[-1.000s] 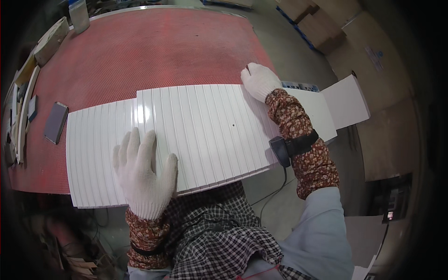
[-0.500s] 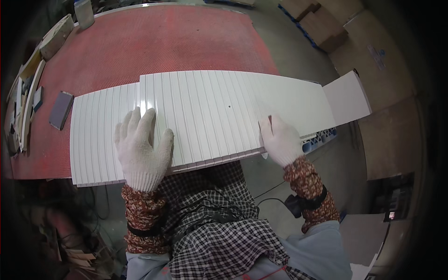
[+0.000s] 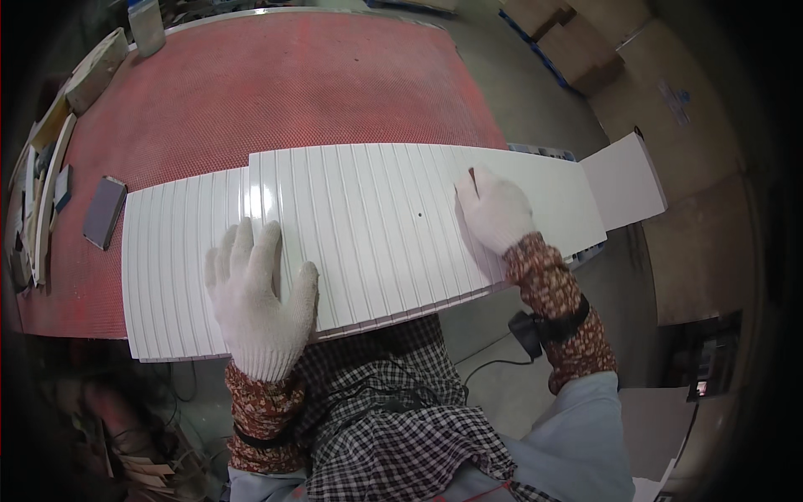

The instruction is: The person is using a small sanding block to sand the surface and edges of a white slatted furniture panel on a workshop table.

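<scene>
Two white ribbed panels lie stacked on a red work table (image 3: 276, 92). The upper panel (image 3: 376, 226) overlaps the lower panel (image 3: 167, 268) and hangs past the table's right edge. My left hand (image 3: 259, 293), in a white knit glove, rests flat with fingers spread on the near edge where the two panels overlap. My right hand (image 3: 493, 209), also gloved, lies flat on the upper panel near its right part. Neither hand grips anything.
A dark phone-like slab (image 3: 104, 211) lies on the table at the left. Wooden strips and tools (image 3: 42, 184) line the left edge. A jar (image 3: 146, 23) stands far back. Cardboard boxes (image 3: 577, 42) sit on the floor right. A white board (image 3: 627, 180) sticks out beyond the panels.
My right hand went from the panel's far right corner to its near edge, then up onto the panel's right middle. The panels shifted slightly. My left hand stayed flat in place.
</scene>
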Tool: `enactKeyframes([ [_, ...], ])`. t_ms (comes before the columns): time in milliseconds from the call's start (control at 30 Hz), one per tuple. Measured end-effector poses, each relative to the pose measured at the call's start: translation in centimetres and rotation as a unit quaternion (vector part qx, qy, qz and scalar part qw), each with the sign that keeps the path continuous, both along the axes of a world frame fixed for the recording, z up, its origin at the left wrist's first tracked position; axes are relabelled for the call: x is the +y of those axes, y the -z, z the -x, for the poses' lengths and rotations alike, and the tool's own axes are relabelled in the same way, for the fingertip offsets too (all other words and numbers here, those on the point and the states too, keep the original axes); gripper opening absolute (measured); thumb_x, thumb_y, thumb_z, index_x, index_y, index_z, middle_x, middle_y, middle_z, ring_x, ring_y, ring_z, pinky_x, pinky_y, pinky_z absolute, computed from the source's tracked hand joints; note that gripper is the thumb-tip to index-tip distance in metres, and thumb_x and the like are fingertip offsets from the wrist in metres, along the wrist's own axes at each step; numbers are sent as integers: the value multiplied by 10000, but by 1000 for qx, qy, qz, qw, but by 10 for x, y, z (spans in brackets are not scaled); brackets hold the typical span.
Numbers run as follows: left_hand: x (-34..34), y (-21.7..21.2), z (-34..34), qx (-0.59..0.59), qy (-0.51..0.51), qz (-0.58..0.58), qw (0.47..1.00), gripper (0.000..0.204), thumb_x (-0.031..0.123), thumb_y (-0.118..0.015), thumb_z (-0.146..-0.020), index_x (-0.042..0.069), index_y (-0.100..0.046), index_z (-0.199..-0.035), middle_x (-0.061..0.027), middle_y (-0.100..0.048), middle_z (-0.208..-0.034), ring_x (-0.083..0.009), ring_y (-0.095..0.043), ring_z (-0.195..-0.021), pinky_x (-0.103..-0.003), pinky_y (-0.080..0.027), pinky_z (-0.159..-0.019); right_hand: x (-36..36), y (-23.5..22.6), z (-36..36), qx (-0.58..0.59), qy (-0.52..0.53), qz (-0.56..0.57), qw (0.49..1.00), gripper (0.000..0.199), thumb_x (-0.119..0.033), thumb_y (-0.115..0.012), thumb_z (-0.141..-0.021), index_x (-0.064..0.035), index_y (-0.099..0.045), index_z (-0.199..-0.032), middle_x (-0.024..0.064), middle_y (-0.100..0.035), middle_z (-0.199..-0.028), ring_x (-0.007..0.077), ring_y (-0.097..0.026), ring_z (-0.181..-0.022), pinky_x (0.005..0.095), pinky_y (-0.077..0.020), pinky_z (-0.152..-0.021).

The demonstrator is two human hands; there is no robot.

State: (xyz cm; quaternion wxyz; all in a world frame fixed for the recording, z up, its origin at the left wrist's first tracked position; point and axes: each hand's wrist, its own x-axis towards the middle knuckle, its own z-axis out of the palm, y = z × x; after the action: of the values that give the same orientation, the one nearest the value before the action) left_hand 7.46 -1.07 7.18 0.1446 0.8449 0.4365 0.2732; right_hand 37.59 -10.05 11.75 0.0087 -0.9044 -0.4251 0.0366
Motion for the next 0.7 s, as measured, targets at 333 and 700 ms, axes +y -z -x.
enactKeyframes([
  [333,2,0,1,-30,-1,-2,1000,531,244,-724,-861,-31,-643,-1308,-286,-581,-1404,-428,-510,-1353,-532,-392,-1150,93,-3,-43,-17,-2,39,999,495,-373,-369,-1062,6,-633,-1238,262,-683,-1210,389,-667,-1148,523,-506,-1017],
  [700,0,9,4,-17,-10,-26,999,531,291,-691,-893,-25,-646,-1317,-269,-587,-1410,-416,-501,-1367,-524,-384,-1159,-72,5,45,13,23,-22,999,438,-398,-410,-1067,-19,-621,-1122,244,-712,-874,435,-704,-857,551,-538,-798],
])
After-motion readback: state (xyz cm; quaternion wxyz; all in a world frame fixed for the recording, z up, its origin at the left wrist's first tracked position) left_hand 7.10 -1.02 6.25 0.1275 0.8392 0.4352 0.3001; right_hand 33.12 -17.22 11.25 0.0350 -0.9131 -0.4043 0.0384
